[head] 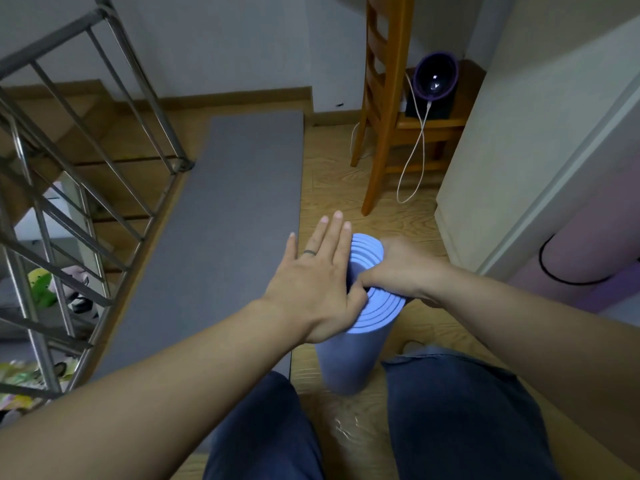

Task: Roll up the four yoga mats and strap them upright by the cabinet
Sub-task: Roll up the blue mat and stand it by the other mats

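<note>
**Blue roll upright between both hands**

The blue roll (349,358) stood on end, long axis vertical, directly below both hands. The right hand (398,268) gripped its top from the cabinet (519,133) side. The left hand (311,282) pressed flat-fingered against its left. 1 grey mat (225,220) lay unrolled leftward. No writing was readable.

I see a rolled mat (349,362) upright on the floor (346,188), a flat mat (225,220) left of it, a chair (384,98) behind, a cabinet (519,116) to its right.
</note>
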The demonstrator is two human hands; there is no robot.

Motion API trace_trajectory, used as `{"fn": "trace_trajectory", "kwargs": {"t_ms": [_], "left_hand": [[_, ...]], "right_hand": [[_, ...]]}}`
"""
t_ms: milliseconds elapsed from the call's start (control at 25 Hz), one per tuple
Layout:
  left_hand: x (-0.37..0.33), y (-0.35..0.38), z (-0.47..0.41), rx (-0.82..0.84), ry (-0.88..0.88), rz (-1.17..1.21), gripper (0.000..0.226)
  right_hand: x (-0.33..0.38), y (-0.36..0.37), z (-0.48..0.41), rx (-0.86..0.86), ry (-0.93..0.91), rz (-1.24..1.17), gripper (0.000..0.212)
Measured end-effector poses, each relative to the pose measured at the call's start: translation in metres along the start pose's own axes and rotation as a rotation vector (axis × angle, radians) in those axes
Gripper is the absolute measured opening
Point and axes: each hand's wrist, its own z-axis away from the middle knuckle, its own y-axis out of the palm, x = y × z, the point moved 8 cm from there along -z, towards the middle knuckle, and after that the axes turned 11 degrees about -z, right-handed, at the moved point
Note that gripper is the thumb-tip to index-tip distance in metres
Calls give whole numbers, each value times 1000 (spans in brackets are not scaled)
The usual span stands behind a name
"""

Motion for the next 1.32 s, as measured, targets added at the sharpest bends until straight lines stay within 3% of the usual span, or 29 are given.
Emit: {"fn": "trace_trajectory", "kwargs": {"t_ms": [120,240,320,400,480,600,800,960,1080,1200,1320], "left_hand": [[0,-2,-7,-54,132,22,78],[4,0,-24,2,174,46,99],[7,0,-47,74,160,63,110],[3,-3,-73,142,139,90,113],[-8,-6,-87,171,158,61,112],[-20,-8,-81,48,227,-4,107],[-10,-8,-29,-141,243,110,101],[-7,-6,6,-201,80,306,84],[-25,-10,24,-207,73,373,73],[-25,-13,43,-276,65,395,62],[-18,-11,65,-337,-39,457,29]], "right_hand": [[-7,3,-16,83,62,-91,23],[-14,4,-37,156,114,-213,18],[-18,1,-57,183,169,-273,30],[-25,-10,-71,159,244,-344,48],[-30,-24,-72,86,235,-391,40],[-30,-36,-59,-55,87,-426,21],[-18,-9,-28,-43,-40,-436,27],[-18,7,8,-38,-113,-420,30],[-25,9,39,-2,-132,-310,30],[-31,10,59,34,-147,-270,12],[-34,11,74,80,-147,-209,30]]}}
